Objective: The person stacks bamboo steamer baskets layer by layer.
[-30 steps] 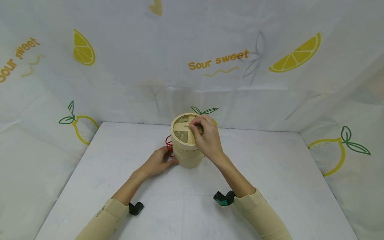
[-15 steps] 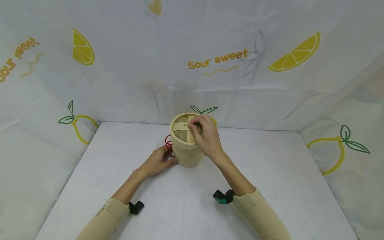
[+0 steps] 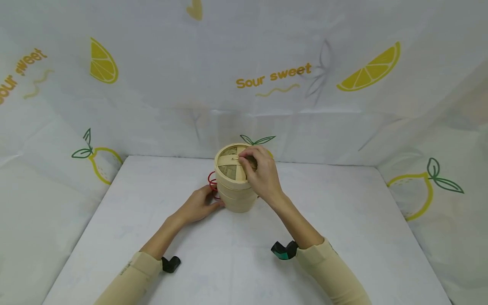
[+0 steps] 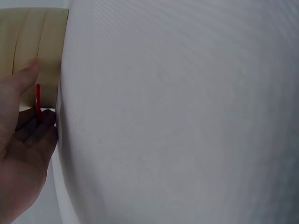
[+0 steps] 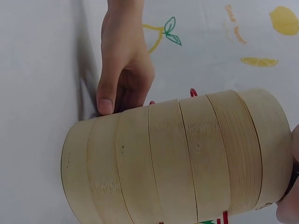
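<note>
A round bamboo steamer [image 3: 237, 198] of stacked tiers stands upright on the white tabletop. On top sits its woven lid [image 3: 228, 170], crossed by flat strips. My right hand [image 3: 264, 174] pinches the small loop at the lid's centre between thumb and fingers. Low on the steamer's left side, my left hand [image 3: 196, 206] holds the bottom tiers, its thumb on the near wall. Its fingers lie by a red loop handle [image 4: 38, 99] in the left wrist view, partly hidden. In the right wrist view, the tiers [image 5: 163, 158] and lid look closed together.
A white cloth wall [image 3: 160, 76] with lemon prints rises close behind the steamer. White tabletop [image 3: 335, 203] extends to both sides and in front. Black devices [image 3: 285, 250] are worn at both sleeve cuffs.
Both hands keep their places on the steamer and lid. The whole head view has shifted slightly; the lid has not visibly lifted.
</note>
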Motion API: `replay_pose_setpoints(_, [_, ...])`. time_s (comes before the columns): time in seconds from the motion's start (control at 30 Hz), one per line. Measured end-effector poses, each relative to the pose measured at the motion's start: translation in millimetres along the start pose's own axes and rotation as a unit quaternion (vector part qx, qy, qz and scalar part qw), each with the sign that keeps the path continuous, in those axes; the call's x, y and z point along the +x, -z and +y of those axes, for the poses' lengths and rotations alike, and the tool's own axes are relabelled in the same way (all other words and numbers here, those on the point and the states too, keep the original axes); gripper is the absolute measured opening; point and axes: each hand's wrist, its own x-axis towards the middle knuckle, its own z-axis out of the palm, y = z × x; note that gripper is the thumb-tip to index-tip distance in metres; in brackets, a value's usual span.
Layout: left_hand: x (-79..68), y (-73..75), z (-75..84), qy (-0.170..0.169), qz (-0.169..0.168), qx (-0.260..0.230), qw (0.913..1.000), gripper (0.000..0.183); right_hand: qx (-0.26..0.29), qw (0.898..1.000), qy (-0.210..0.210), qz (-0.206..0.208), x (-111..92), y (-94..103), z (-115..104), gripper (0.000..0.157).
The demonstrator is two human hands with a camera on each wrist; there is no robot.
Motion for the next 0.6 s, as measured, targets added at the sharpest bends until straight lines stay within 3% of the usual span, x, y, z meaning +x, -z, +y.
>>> replay_pose_setpoints(0.3, [2.7, 12.6, 11.3, 0.033, -0.047, -0.012, 0.9983, 0.053, 0.015, 1.000, 0.015, 0.016, -4.9, 8.7, 1.9, 0.010])
replay_pose_setpoints(0.6, [2.3, 24.0, 9.1, 0.044, -0.066, -0.015, 0.9967, 0.051, -0.012, 0.999, 0.021, 0.024, -21.3, 37.0, 11.6, 0.010])
